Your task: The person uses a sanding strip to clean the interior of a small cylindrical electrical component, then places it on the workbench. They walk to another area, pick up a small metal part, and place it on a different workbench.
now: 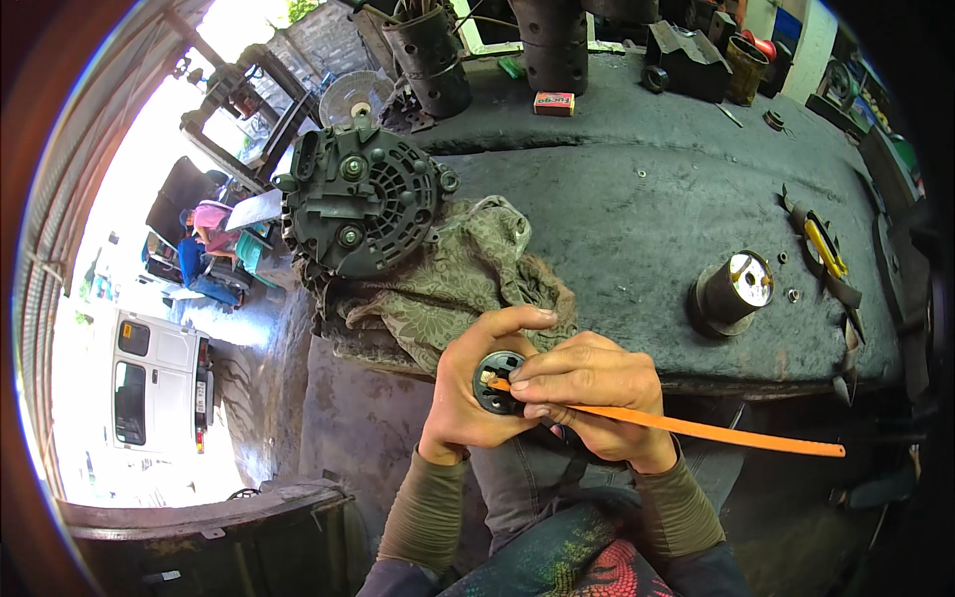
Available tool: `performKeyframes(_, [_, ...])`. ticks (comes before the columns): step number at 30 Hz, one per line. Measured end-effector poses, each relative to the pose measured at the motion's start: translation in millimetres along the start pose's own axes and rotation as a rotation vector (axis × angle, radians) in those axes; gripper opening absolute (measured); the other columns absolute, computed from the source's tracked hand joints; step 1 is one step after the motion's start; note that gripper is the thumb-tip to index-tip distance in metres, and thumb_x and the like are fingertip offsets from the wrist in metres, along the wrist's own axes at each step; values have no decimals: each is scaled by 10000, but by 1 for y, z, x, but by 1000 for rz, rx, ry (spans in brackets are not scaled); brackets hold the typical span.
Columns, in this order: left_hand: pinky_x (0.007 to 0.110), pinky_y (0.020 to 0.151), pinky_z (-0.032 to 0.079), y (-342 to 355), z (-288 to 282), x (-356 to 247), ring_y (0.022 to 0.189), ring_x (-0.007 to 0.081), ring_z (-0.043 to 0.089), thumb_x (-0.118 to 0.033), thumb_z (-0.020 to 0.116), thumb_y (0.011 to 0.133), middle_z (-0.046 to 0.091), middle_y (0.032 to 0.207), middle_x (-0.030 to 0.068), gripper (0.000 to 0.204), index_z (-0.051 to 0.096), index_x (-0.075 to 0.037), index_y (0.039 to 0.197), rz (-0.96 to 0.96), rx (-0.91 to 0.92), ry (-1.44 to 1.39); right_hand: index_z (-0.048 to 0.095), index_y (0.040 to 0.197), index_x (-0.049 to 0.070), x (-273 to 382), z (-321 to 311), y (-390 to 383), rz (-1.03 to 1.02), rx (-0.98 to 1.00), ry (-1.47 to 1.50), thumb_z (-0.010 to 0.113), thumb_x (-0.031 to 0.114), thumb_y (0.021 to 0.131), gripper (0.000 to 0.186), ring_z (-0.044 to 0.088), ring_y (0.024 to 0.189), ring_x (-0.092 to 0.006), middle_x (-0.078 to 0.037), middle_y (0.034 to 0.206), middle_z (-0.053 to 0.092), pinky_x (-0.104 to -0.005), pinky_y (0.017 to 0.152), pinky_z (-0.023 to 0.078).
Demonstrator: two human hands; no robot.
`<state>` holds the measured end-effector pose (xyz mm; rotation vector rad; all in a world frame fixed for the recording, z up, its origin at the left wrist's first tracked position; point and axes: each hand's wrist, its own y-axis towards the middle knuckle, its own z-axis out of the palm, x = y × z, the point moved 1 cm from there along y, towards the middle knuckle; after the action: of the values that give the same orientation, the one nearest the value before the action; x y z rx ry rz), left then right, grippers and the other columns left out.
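Observation:
In front of my body, at the near edge of the workbench, my left hand (460, 396) wraps round a small round dark part (486, 402). Its open face, with light and dark pieces inside, is turned up. My right hand (595, 390) pinches a long, thin orange hacksaw blade (731, 433) near one end. That end reaches into the round part's face, while the rest of the blade sticks out to the right. The exact contact under my right fingertips is hidden.
An alternator (363, 204) rests beside a crumpled patterned cloth (453, 279) on the bench (607, 209). To the right stand a metal cylinder (721, 298) and a yellow-handled tool (824, 247). A matchbox (554, 103) and dark perforated cans (428, 62) lie at the back.

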<state>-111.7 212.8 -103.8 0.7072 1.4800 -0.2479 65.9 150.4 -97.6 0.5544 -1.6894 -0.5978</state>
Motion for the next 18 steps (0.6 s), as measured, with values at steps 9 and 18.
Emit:
performKeyframes(9, [297,819,544,4,-9,-10,907,127,675,-42,815,584,713,1205,115,825,596,49,1374,-29,78,11,810,1044,78,1,-1,19,-119,160,-102,840,32,764,286,731,921,-225,-35,1049,768,-353,798,593])
performKeyframes(18, [259,784,498,5,-8,-16,818,92,619,-47,781,588,681,895,29,840,581,68,1395,-120,30,-112,826,1033,92,0,1,22,-52,141,-44,861,64,778,258,761,904,-222,-50,1012,806,-345,829,577])
